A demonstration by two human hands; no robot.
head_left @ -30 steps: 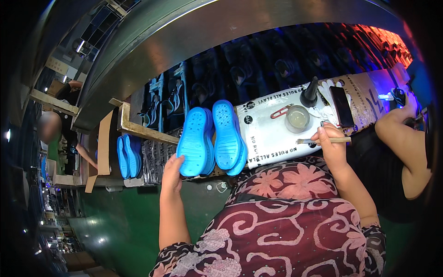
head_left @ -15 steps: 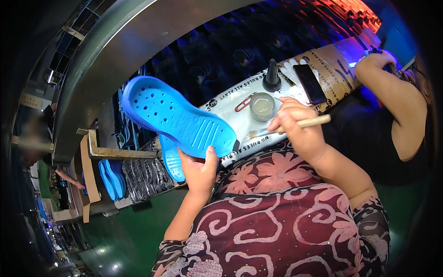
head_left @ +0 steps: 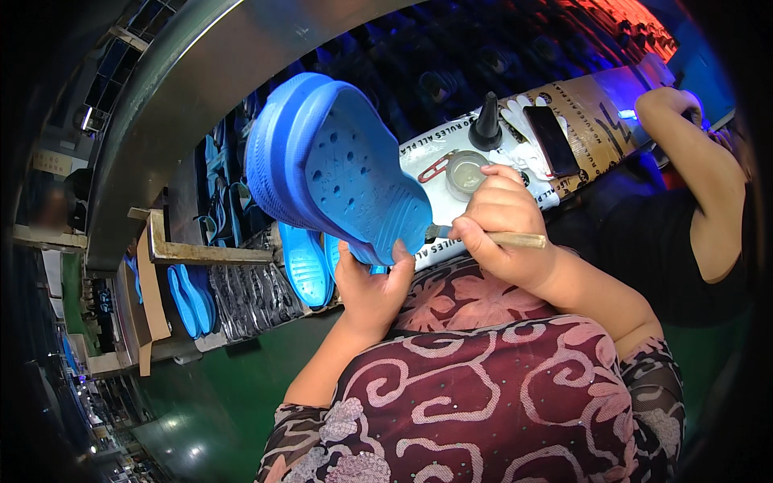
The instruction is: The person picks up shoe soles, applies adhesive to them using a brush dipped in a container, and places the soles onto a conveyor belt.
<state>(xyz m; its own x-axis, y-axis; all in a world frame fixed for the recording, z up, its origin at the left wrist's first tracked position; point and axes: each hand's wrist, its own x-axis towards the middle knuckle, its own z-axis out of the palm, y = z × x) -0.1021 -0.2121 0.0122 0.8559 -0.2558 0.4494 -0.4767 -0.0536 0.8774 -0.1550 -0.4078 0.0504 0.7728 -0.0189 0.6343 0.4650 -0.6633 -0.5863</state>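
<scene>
Left hand (head_left: 373, 295) clamped on sole (head_left: 346, 173), underside hidden; right hand (head_left: 507, 219) grips brush (head_left: 523, 240), bristles unclear. Sole blue, perforated, ridged.

Black phone (head_left: 551, 141) overlaps white gloves (head_left: 521, 121). Open cardboard box (head_left: 155, 294) at left; green floor (head_left: 217, 402) below, metal beam (head_left: 165, 133) above.

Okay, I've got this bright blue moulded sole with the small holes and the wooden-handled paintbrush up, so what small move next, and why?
Probably draw the brush lightly along the sole's near edge: the right hand has its tip there, and the left hand supports that end.
</scene>
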